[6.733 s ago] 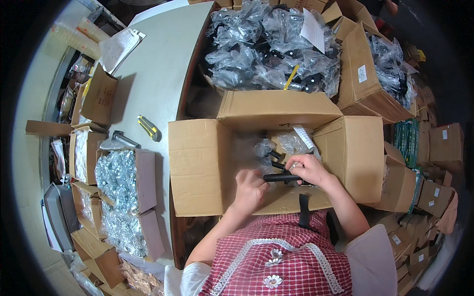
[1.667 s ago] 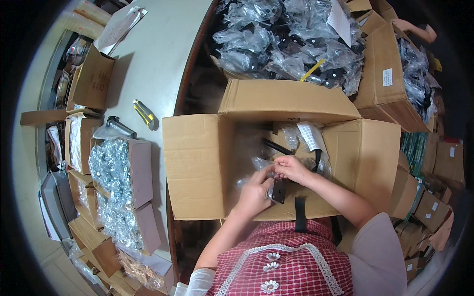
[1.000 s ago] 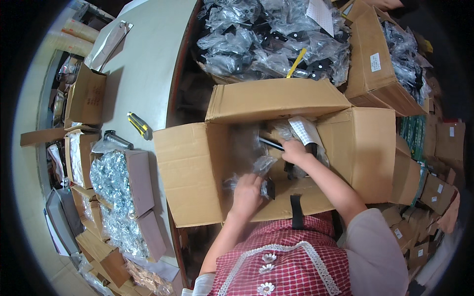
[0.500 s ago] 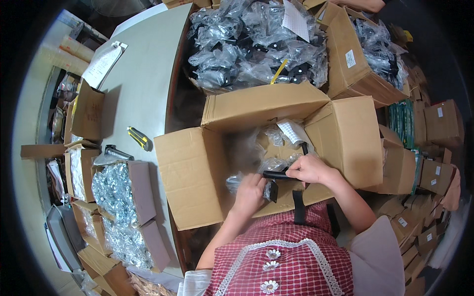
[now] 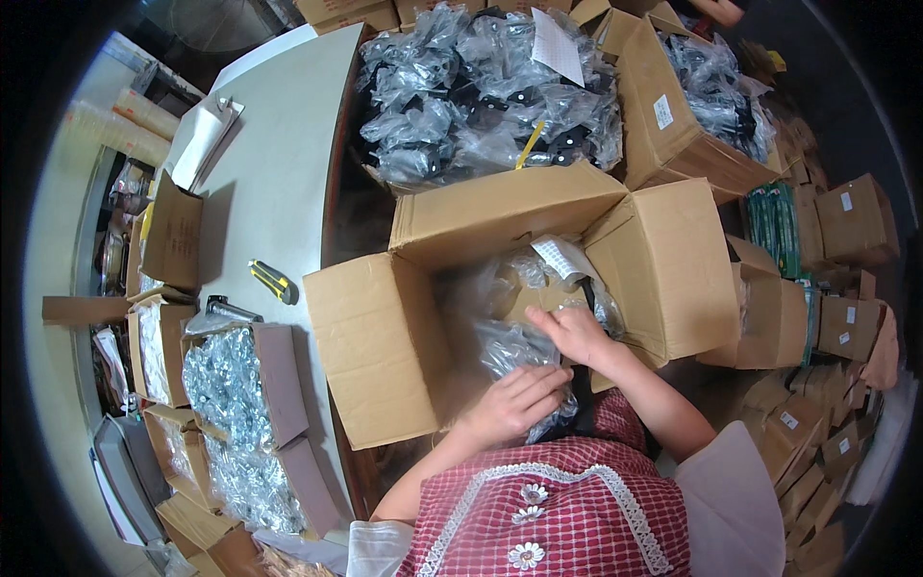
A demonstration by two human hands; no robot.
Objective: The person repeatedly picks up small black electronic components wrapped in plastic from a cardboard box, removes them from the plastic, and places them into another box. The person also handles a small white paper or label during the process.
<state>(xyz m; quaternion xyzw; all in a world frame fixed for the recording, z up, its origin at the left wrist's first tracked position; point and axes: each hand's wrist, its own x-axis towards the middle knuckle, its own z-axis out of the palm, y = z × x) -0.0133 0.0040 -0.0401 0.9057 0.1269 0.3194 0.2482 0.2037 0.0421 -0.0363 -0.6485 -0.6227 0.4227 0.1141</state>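
A large cardboard box [image 5: 370,341] stands before me with its flaps spread. Low at its near side, my left hand [image 5: 524,399] has its fingers curled over a clear plastic bag [image 5: 510,346], gripping it. Dark pieces show beside and below that hand, but their shape is mostly hidden. My right hand [image 5: 572,337] hovers over the bag's right side, thumb stretched out to the left; its other fingers are partly bent and nothing shows in them. Beyond the right hand, a white sheet [image 5: 567,260] and more clear plastic lie in the box.
A heap of plastic-wrapped black parts [image 5: 490,96] lies beyond the box, with another filled carton [image 5: 668,125] to its right. On the left, a grey table [image 5: 288,163] carries a yellow-black utility knife [image 5: 274,282] and small boxes of bagged metal pieces [image 5: 226,385]. Cartons [image 5: 851,327] are stacked at right.
The black tube that both hands were at is no longer plainly visible. My left hand has moved right and nearer, onto the plastic bag; my right hand has shifted slightly left, its thumb now extended.
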